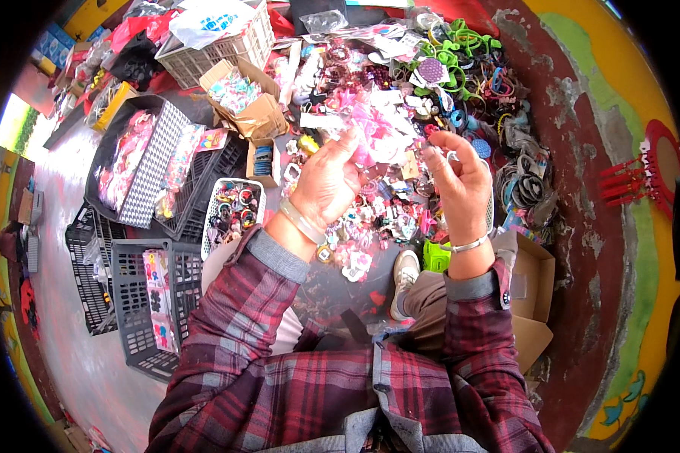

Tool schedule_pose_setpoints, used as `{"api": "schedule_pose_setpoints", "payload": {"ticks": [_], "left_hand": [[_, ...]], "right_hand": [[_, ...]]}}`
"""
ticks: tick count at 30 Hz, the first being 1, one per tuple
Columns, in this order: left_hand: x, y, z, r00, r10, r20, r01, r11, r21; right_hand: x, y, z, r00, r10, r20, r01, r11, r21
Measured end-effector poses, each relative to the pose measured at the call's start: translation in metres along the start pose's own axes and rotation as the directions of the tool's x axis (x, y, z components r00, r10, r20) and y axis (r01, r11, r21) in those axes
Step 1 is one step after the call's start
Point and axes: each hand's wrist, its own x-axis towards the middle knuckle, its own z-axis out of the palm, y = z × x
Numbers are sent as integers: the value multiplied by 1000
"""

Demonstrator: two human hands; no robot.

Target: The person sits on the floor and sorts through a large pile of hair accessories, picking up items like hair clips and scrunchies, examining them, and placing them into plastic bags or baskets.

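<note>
In front of me my left hand (pixel 329 181) is closed, with its thumb and fingertips at the edge of a pink gauzy hair accessory (pixel 376 134). The accessory hangs above the pile, and its lower side blends into the things beneath. Off to the right, my right hand (pixel 461 181) is raised with thumb and forefinger brought together. Whatever lies between those fingertips is too small to make out. Below both hands spreads a heap of small hair ornaments (pixel 389 215), mostly pink, white and red.
Green headbands (pixel 461 57) and dark hair ties (pixel 529 181) lie at the right. On the left stand a white basket (pixel 206 241), a grey plastic crate (pixel 193 283), a cardboard box (pixel 263 117) and a beige crate (pixel 242 45). An open carton (pixel 535 287) sits by my right forearm.
</note>
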Motion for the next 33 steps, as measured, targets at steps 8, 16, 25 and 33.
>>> {"api": "schedule_pose_setpoints", "payload": {"ticks": [8,16,25,33], "left_hand": [[-3,-2,2,997,-66,29,64,996,69],[-1,-6,-4,986,124,-114,-52,868,494],[0,-10,-12,959,208,-193,-51,795,605],[0,2,-12,978,18,-208,64,923,380]], "right_hand": [[7,16,-7,854,307,419,-470,801,371],[-6,6,10,977,162,142,-205,898,390],[-16,3,26,937,-331,116,345,928,-140],[-8,10,16,973,94,210,-146,958,247]]}}
